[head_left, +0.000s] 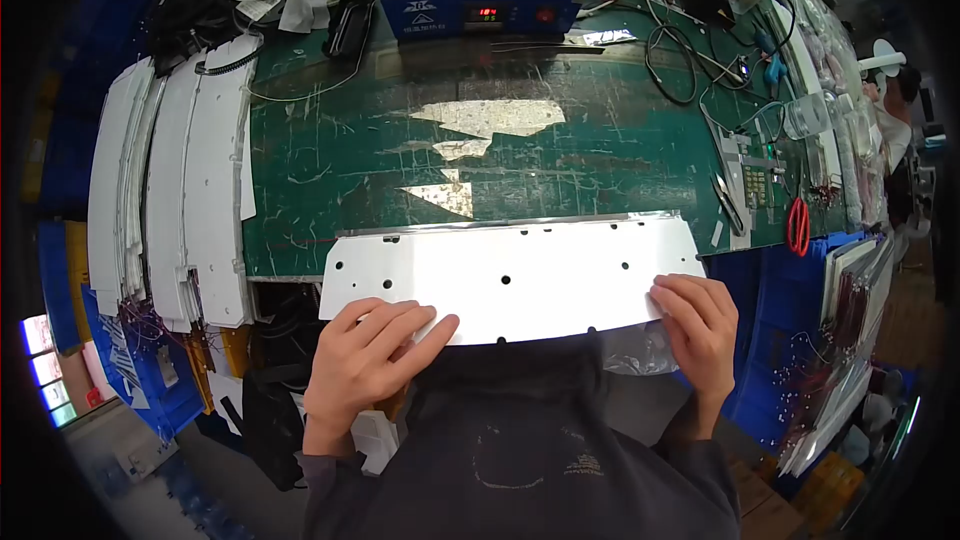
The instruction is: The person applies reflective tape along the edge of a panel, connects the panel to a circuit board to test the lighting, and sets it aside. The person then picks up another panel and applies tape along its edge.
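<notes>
A long white panel (pixel 560 280) with several dark round holes and small edge notches lies across the front edge of the green work mat, in front of my body. Its lower edge curves slightly, and a thin clear or metallic strip runs along its far edge. My left hand (pixel 375 355) grips the panel's lower left part, fingers on top and the thumb side hidden beneath. At the right end, my right hand (pixel 698 330) holds the lower right corner with its fingertips bent over the edge. What the hidden fingers touch underneath cannot be seen.
A blue heating plate (pixel 487 15) with a lit red display stands at the back. Stacks of white panels (pixel 205 190) lie at the left. Tweezers (pixel 728 205), red-handled scissors (pixel 798 227) and cables (pixel 670 65) are at the right of the green mat (pixel 600 160). Blue bins (pixel 775 330) flank the bench.
</notes>
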